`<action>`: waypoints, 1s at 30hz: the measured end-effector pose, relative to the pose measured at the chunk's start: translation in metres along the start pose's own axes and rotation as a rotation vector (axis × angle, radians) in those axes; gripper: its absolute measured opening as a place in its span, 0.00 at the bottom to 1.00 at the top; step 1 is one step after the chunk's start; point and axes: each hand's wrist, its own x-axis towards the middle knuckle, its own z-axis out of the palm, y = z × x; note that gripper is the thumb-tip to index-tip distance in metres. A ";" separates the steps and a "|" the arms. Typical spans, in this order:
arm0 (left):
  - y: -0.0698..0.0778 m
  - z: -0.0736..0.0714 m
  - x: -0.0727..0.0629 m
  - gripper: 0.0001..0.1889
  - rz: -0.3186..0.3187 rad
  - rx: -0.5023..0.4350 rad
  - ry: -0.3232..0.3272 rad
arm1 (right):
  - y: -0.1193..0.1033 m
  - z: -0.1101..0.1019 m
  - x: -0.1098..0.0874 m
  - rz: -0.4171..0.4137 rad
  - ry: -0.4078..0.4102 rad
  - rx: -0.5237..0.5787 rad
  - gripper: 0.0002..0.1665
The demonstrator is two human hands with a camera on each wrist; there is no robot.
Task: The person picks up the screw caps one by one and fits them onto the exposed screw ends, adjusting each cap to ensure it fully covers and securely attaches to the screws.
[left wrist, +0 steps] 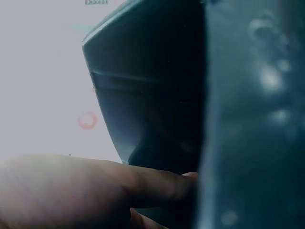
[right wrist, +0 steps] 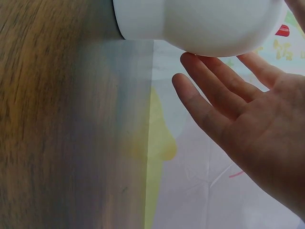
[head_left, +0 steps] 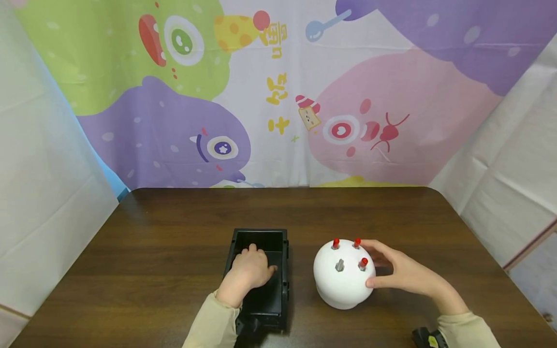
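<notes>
My left hand [head_left: 251, 267] reaches down into a black bin [head_left: 264, 316]. The thumb stands out toward the bin's right side; the fingertips are mostly hidden, so anything between them is out of sight. The left wrist view shows a finger or thumb [left wrist: 157, 186] against the dark bin wall [left wrist: 147, 95]. My right hand [head_left: 409, 270] holds a white dome [head_left: 335, 285] by its right side, thumb toward the near side and fingers behind. In the right wrist view its fingers [right wrist: 214, 98] lie along the dome [right wrist: 219, 28]. Red-capped metal posts [head_left: 363, 263] and one bare metal post [head_left: 340, 265] stand on top.
The bin and the dome stand side by side on a brown wooden table [head_left: 152, 270]. A small black device [head_left: 428, 337] sits by the right sleeve. Behind the table hangs a cartoon-printed curtain [head_left: 278, 159], with white sheets [head_left: 48, 169] at the sides.
</notes>
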 end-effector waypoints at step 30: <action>0.003 -0.001 -0.001 0.24 -0.046 0.004 0.004 | -0.002 -0.003 -0.001 -0.006 -0.016 -0.016 0.41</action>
